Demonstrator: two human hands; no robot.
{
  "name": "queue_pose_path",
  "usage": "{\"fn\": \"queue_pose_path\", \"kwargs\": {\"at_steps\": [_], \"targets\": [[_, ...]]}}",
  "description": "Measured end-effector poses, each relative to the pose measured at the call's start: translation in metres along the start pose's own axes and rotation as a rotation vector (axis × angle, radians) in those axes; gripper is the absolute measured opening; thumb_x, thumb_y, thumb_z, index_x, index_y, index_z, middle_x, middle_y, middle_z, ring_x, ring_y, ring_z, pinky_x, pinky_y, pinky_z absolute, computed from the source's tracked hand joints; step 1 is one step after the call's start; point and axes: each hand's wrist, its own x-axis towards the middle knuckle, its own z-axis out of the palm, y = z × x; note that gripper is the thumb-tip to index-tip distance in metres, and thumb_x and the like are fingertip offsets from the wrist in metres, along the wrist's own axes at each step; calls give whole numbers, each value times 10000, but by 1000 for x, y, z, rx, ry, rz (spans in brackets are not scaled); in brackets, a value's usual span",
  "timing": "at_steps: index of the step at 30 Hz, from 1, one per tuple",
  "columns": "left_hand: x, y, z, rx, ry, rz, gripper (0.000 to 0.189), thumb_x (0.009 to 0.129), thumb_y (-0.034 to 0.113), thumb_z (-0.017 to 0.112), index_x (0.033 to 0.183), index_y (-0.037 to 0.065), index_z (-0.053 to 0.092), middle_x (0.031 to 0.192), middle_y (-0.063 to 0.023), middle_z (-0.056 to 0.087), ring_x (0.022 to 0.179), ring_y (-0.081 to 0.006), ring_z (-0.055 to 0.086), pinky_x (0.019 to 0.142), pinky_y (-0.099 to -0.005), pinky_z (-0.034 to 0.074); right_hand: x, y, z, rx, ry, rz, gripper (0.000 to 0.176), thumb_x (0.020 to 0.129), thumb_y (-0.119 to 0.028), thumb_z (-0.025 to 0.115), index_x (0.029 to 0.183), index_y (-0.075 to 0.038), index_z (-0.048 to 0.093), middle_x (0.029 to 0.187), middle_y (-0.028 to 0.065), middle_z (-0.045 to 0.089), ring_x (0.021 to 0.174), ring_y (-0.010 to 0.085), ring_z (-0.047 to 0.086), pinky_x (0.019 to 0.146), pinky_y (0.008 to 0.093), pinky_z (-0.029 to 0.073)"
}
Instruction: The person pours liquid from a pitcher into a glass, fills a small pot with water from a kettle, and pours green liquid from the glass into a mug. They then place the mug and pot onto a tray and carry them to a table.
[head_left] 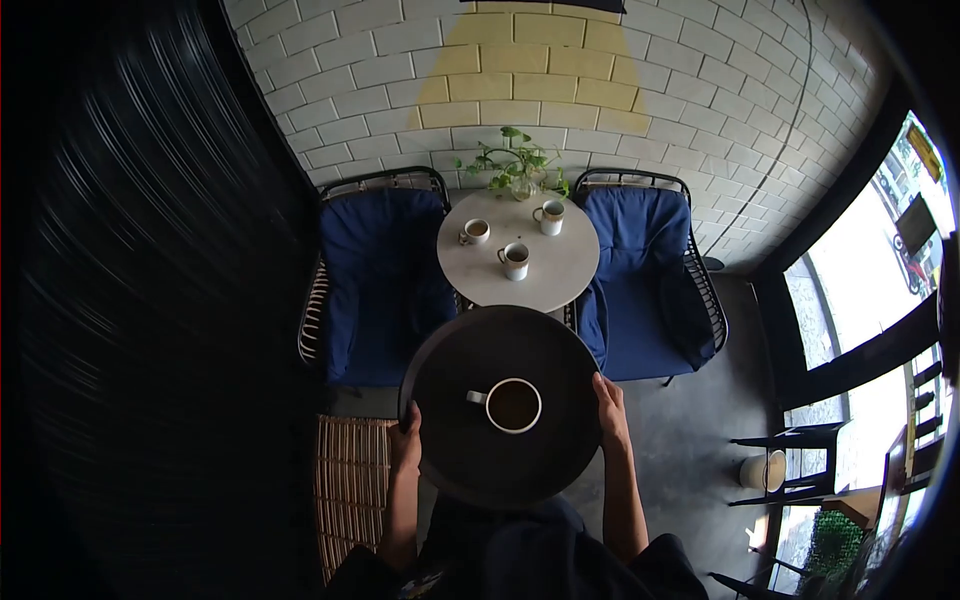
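I carry a round dark tray point(470, 350) level in front of me. My left hand point(405, 440) grips its left rim and my right hand point(610, 410) grips its right rim. One white cup of coffee point(512, 405) stands on the tray, handle to the left. Just beyond the tray is a small round white table point(560, 265) with three white cups: one at the left point(475, 232), one at the front point(515, 260), one at the back right point(550, 216). A potted green plant point(517, 170) stands at the table's far edge.
Two blue-cushioned metal chairs flank the table, one left point(375, 270) and one right point(645, 270), against a white brick wall. A wicker piece point(350, 490) lies at the lower left. Dark wall on the left; windows and a black stool point(790, 465) on the right.
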Motion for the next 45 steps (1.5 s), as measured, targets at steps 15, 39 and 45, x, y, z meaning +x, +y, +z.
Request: {"fn": "queue_pose_path", "kwargs": {"at_steps": [15, 39, 45], "targets": [[110, 70, 70, -179, 217, -264, 710, 865, 491, 605, 1255, -84, 462, 1282, -188, 502, 1193, -258, 479, 998, -344, 383, 164, 0, 23, 82, 14, 295, 607, 950, -409, 497, 1352, 31, 385, 1391, 121, 410, 1298, 197, 354, 1071, 306, 273], [267, 71, 127, -321, 268, -383, 701, 868, 480, 606, 1197, -118, 445, 1199, -202, 519, 1061, -257, 553, 898, -351, 469, 423, -3, 32, -457, 89, 59, 574, 795, -277, 728, 1246, -29, 475, 1020, 149, 572, 805, 197, 610, 656, 292, 516], [253, 90, 145, -406, 434, -346, 700, 884, 433, 605, 1244, -137, 416, 1224, -210, 510, 1075, -261, 550, 877, -335, 484, 510, 66, 23, -973, 41, -345, 991, 594, -215, 835, 1408, -86, 283, 1183, 220, 443, 1108, 380, 463, 940, 439, 418]]}}
